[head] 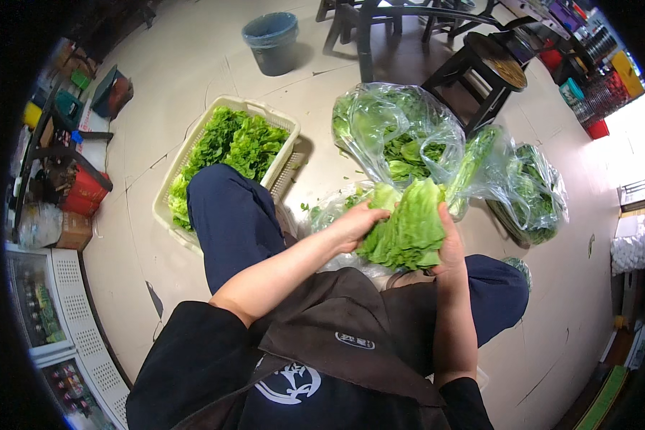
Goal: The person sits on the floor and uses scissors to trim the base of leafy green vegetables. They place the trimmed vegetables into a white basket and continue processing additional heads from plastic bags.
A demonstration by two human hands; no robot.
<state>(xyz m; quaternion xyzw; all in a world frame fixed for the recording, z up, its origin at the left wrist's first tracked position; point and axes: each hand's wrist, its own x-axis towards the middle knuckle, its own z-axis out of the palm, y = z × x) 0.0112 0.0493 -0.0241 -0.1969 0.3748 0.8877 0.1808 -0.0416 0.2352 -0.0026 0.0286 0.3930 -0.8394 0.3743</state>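
Note:
Both of my hands hold a bunch of green leaf lettuce (408, 231) above my lap. My left hand (357, 226) grips its left side, thumb near the pale stem part. Along the right edge lies my right hand (450, 242), thumb pointing up and the fingers partly hidden behind the leaves. Just beyond the lettuce, a large clear plastic bag (398, 118) of leafy greens rests on the floor. Beside my left knee stands a cream plastic basket (287, 156) with cut lettuce (242, 140) in it. Another clear bag (328, 212) with bits of greens is partly hidden below my hands.
To the right, a further plastic bag of greens (537, 193) lies on the tiled floor. A dark wooden stool (494, 64) stands behind the bags, near table legs. Farther off is a lined bucket (271, 45). A glass-door cooler (37, 301) lines the left side.

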